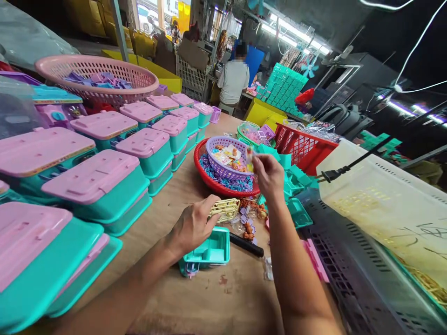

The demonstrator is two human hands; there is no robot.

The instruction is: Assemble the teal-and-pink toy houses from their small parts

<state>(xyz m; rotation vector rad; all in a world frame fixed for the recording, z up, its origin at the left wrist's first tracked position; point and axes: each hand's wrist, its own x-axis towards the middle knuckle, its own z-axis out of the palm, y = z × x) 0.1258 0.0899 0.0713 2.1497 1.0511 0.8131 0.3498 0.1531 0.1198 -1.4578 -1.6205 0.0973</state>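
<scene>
step: filling teal box (pixel 209 251) | left hand (pixel 192 225) clamps cream fence (pixel 225 209) above box | right hand (pixel 267 174) pinches small packet (pixel 249 159) over purple basket (pixel 223 160) | next: likely seat fence squarely in box

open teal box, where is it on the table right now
In the head view the open teal box sits on the wooden table low of centre, under the left hand, with a black-handled tool just right of it.
</scene>
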